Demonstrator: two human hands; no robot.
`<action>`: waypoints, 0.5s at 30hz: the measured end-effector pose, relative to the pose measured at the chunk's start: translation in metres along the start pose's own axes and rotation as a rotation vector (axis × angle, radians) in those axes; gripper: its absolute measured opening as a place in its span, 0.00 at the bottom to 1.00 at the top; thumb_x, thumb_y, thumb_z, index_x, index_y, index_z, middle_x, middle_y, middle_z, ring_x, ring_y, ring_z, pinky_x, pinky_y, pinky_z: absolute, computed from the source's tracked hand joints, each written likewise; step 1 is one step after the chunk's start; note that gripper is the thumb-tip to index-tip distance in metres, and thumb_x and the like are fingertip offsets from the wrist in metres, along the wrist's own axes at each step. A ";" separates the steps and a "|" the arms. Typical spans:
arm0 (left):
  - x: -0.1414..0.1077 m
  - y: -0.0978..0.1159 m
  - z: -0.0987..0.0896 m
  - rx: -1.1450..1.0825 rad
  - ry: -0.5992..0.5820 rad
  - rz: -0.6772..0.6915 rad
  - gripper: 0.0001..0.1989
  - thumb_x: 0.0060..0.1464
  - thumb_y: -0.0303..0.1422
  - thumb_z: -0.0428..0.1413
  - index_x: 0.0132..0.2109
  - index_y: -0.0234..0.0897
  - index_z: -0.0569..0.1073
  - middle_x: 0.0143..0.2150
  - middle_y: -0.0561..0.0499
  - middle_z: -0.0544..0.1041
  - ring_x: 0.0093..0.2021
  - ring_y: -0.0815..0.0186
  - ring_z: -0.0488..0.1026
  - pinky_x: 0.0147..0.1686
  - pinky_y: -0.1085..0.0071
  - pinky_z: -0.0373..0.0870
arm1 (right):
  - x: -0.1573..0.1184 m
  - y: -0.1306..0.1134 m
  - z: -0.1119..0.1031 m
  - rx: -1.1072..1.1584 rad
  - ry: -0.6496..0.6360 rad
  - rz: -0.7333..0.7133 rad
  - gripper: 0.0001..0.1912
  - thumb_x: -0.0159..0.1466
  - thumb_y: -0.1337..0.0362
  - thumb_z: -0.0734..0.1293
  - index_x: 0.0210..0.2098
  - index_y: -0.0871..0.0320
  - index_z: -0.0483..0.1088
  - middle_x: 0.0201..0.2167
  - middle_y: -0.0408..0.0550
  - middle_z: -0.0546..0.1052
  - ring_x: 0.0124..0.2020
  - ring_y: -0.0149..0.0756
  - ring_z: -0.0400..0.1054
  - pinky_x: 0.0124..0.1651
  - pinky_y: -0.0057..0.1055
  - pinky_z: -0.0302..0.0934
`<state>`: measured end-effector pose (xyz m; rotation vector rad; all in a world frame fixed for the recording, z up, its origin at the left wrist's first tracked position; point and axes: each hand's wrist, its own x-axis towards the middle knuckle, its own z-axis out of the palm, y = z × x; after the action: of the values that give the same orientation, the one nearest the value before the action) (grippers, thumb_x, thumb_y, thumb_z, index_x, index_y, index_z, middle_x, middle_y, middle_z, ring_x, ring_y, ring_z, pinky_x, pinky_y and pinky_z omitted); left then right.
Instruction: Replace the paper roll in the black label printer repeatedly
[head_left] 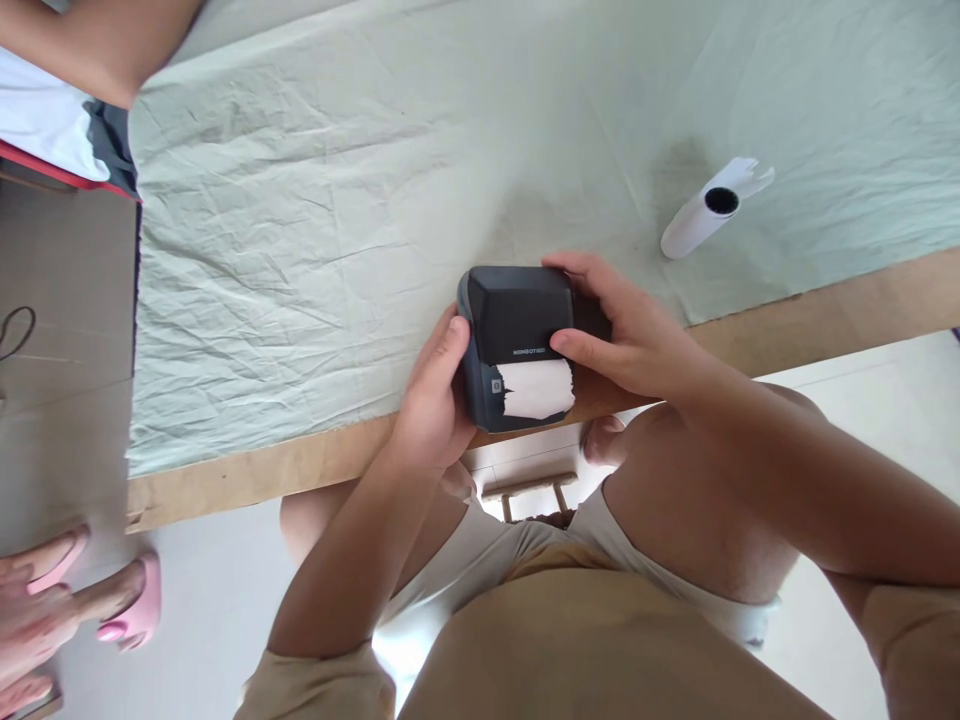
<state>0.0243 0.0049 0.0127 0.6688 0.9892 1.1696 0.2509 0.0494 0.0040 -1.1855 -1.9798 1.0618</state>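
A dark label printer point(521, 310) is held between both hands at the table's front edge. Torn white paper point(537, 389) covers much of its lower front face, beside a small button. My left hand point(435, 390) grips the printer's left side, thumb on the upper edge and fingers hidden beneath. On the right side, my right hand point(622, 325) is closed around it, thumb pressed on the top cover and fingers at the far corner. A white paper roll point(694, 222) with a dark core and a ragged loose end stands on the cloth to the right.
A pale green cloth point(315, 230) covers the table, whose wooden edge point(277, 468) runs along the front. Another person's arm point(112, 45) rests at the upper left. Pink slippers point(139, 605) on someone's feet show at the lower left. A wooden stool rung point(529, 487) is below.
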 end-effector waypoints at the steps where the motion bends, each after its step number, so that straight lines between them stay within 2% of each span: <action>1: 0.001 0.000 0.001 -0.009 0.022 -0.008 0.23 0.67 0.56 0.68 0.50 0.41 0.84 0.52 0.45 0.90 0.66 0.45 0.85 0.59 0.56 0.86 | -0.001 0.000 0.000 0.001 0.024 -0.010 0.36 0.71 0.42 0.73 0.73 0.48 0.68 0.67 0.56 0.81 0.66 0.57 0.79 0.70 0.61 0.75; 5: 0.003 -0.002 0.003 -0.058 0.102 -0.038 0.21 0.66 0.54 0.69 0.48 0.40 0.85 0.49 0.46 0.91 0.66 0.45 0.86 0.63 0.54 0.86 | -0.004 0.003 -0.001 0.015 0.134 -0.076 0.32 0.70 0.42 0.75 0.68 0.48 0.71 0.65 0.55 0.81 0.67 0.55 0.77 0.71 0.57 0.74; 8: 0.003 -0.003 0.003 -0.104 0.108 -0.068 0.22 0.64 0.54 0.71 0.47 0.40 0.85 0.47 0.46 0.91 0.65 0.44 0.86 0.62 0.53 0.87 | -0.007 0.004 -0.002 -0.012 0.179 -0.089 0.32 0.69 0.42 0.76 0.66 0.47 0.71 0.59 0.53 0.82 0.63 0.53 0.77 0.68 0.56 0.74; 12: -0.001 -0.001 0.002 -0.065 0.025 -0.048 0.25 0.63 0.56 0.71 0.51 0.40 0.84 0.51 0.43 0.91 0.66 0.41 0.86 0.60 0.52 0.88 | -0.007 0.002 -0.002 0.006 0.150 -0.037 0.31 0.70 0.43 0.74 0.67 0.45 0.70 0.55 0.50 0.81 0.59 0.50 0.77 0.66 0.55 0.74; 15: -0.003 0.002 0.001 -0.016 -0.031 -0.033 0.27 0.59 0.54 0.75 0.54 0.40 0.81 0.51 0.43 0.91 0.61 0.43 0.88 0.55 0.54 0.89 | -0.003 0.000 -0.001 0.021 0.102 0.006 0.32 0.69 0.45 0.75 0.68 0.47 0.70 0.53 0.50 0.80 0.57 0.49 0.77 0.66 0.54 0.74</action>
<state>0.0241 0.0027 0.0155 0.6537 0.9604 1.1339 0.2537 0.0469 0.0041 -1.2106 -1.8839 1.0028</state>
